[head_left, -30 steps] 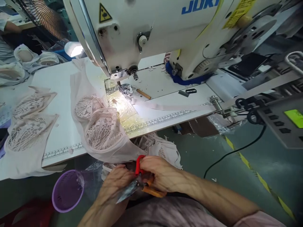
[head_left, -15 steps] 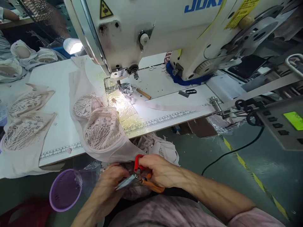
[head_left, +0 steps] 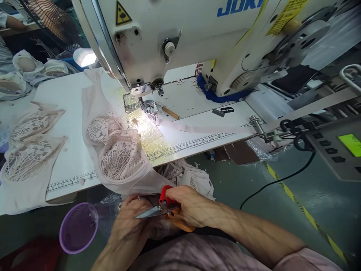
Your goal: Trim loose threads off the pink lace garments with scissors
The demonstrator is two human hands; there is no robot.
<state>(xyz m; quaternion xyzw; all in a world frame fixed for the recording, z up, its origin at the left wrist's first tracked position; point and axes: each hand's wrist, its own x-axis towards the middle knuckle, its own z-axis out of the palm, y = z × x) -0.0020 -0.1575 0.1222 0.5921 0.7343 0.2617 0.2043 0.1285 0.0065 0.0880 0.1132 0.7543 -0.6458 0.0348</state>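
A pale pink lace bra [head_left: 121, 158] lies over the table's front edge, its near side band hanging toward my hands. My right hand [head_left: 191, 205] is closed around scissors [head_left: 149, 212] with one red and one orange handle. Their blades point left, in front of my left hand [head_left: 134, 214]. That hand is curled at the lower edge of the bra and grips it; its fingertips are largely hidden. Whether the blades touch the cloth I cannot tell.
A sewing machine [head_left: 197, 34] stands over the white table [head_left: 73, 150]. Further lace pieces [head_left: 31, 146] lie at left. A purple basket [head_left: 63, 229] is below. An awl-like tool with a wooden handle [head_left: 170, 113] and a razor blade [head_left: 227, 109] lie near the needle. A control box [head_left: 335, 146] juts in at right.
The scissors have turned a little, their blade tips now higher and flatter. My left wrist and forearm have shifted slightly right. The bra on the table has barely moved.
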